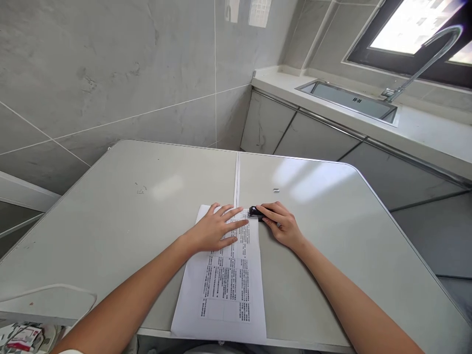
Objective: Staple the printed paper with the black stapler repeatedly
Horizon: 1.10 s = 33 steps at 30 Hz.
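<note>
A printed sheet of paper [228,290] lies on the grey folding table [147,206], reaching to its near edge. My left hand [216,228] rests flat on the sheet's upper part, fingers spread. My right hand [282,223] is closed around a small black stapler [255,212] at the sheet's top right corner. The stapler's far end is hidden under my fingers.
A seam [236,177] runs down the table's middle. A white cable [47,290] loops at the table's left near edge. Beyond the table to the right stand a counter with a steel sink [350,98] and a curved tap [424,59]. Tiled walls stand behind.
</note>
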Available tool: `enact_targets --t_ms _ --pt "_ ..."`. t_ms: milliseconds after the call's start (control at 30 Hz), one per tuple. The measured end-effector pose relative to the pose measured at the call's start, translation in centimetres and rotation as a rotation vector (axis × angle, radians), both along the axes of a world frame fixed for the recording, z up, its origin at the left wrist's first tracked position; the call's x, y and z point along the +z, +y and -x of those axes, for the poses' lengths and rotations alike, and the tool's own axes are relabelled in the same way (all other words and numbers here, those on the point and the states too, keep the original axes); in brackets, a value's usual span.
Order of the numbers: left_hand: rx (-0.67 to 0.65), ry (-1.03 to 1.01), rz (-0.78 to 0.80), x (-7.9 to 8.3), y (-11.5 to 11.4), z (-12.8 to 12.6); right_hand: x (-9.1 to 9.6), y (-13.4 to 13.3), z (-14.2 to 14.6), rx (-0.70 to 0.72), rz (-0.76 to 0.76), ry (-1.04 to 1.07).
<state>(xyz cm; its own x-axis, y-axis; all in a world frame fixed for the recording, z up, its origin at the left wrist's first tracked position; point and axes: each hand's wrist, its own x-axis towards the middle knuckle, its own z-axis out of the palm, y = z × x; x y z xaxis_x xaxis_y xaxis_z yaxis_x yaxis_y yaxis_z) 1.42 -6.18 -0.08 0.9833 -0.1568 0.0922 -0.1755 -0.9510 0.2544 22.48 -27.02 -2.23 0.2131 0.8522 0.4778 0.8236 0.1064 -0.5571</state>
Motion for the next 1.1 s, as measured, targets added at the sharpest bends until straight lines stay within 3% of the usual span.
enact_targets --t_ms 800,1100 --pt "0.004 -0.069 -0.001 -0.9 -0.1 0.2 1.2 0.2 1.2 -0.077 0.15 -0.129" --pt "0.017 -0.046 -0.009 -0.7 -0.2 0.2 2.3 0.6 2.9 -0.208 0.324 -0.311"
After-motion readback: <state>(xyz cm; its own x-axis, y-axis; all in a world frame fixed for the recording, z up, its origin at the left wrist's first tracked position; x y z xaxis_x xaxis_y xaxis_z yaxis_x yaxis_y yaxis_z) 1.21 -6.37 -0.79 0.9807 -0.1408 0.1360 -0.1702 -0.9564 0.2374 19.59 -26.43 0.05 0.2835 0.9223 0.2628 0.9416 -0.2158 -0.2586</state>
